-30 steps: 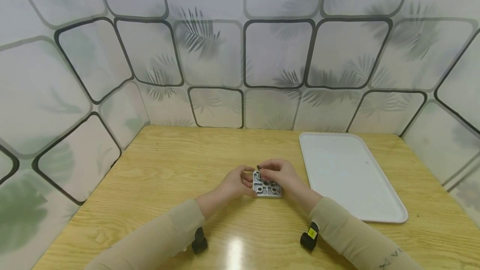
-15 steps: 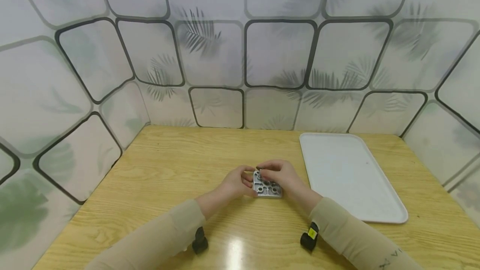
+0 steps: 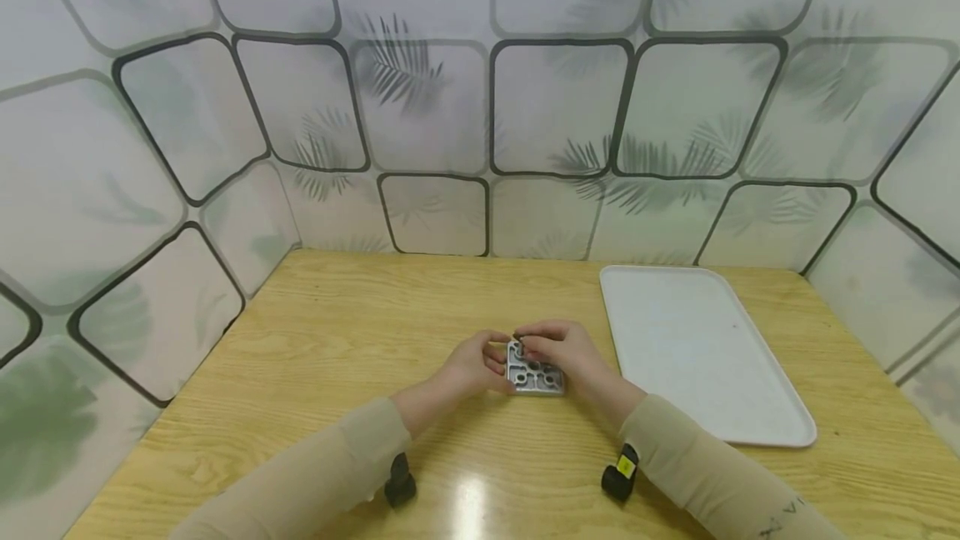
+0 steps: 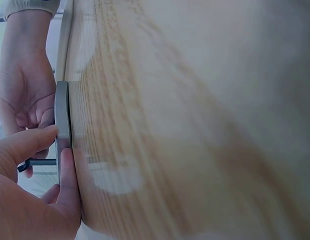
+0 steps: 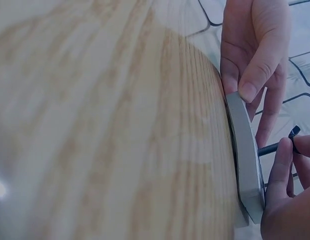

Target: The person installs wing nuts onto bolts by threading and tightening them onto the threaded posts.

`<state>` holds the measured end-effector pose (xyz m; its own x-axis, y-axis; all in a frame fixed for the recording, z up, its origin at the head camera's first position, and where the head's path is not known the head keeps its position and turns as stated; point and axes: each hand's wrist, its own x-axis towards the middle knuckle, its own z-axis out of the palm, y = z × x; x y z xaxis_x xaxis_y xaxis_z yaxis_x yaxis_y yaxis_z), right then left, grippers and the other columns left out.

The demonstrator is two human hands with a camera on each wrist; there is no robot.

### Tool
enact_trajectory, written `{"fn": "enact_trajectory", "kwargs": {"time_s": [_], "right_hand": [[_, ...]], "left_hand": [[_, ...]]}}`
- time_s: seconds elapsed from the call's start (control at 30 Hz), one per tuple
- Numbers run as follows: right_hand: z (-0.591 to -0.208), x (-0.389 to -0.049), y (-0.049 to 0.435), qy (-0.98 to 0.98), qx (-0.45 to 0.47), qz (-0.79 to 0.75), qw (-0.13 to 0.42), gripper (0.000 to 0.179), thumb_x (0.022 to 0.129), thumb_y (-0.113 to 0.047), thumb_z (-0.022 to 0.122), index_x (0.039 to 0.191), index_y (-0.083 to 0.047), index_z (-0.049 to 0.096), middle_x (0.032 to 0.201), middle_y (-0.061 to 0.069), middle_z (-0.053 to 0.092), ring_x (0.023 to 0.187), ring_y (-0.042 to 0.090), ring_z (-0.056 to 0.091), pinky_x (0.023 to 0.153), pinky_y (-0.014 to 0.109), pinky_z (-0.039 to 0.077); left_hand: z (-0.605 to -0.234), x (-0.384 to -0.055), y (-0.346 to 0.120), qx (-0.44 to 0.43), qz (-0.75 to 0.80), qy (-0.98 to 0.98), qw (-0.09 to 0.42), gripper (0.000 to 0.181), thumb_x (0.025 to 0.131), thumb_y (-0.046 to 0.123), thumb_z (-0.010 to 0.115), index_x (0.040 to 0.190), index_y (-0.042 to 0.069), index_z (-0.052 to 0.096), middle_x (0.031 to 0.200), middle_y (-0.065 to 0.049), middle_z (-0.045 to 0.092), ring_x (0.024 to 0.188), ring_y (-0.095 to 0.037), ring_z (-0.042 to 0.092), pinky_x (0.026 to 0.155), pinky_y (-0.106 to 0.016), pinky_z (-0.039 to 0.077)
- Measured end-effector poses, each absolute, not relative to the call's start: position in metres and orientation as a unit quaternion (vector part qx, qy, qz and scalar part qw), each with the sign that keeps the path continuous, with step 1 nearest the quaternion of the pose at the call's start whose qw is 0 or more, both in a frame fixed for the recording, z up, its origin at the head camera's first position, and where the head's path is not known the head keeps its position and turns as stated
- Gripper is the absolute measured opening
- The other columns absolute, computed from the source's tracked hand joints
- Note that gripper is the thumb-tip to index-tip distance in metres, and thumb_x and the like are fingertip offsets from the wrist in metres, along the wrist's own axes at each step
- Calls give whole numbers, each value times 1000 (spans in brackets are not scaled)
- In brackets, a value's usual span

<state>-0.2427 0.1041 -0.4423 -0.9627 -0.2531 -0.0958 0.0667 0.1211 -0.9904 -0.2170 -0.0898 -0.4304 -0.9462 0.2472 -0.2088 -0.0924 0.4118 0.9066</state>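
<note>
A square silver metal plate point(image 3: 535, 385) with raised rings around its holes lies flat on the table. My left hand point(image 3: 474, 363) grips its left side, thumb near the front corner and fingers toward the back. My right hand point(image 3: 564, 347) reaches over from the right and pinches a black threaded screw point(image 5: 268, 149) by its head. The screw stands upright at the plate's far left corner, as the left wrist view also shows of the plate edge point(image 4: 62, 107). How deep the screw sits is hidden.
A white rectangular tray point(image 3: 690, 340) lies on the wooden table point(image 3: 337, 332) to the right, close to my right forearm. A patterned curtain point(image 3: 420, 132) borders the table at the back and sides. Black wrist cameras point(image 3: 618, 482) hang below both sleeves.
Slight shifts of the right fingers show around the screw's head at the far left corner. Left hand, plate and tray stay where they were.
</note>
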Motion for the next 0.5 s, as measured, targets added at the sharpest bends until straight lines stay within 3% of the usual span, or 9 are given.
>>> {"fn": "enact_trajectory", "kwargs": {"time_s": [0.5], "right_hand": [[-444,-240,103,759,-64,-639,105,30,96,-4,71,123,8,73,114,12,76,92,6,66,80,17,57]], "left_hand": [[-431,-215,-91,52,544,823,157,79,75,-11,86,147,0,55,117,-16,69,99,-20,67,85,-29,58]]}}
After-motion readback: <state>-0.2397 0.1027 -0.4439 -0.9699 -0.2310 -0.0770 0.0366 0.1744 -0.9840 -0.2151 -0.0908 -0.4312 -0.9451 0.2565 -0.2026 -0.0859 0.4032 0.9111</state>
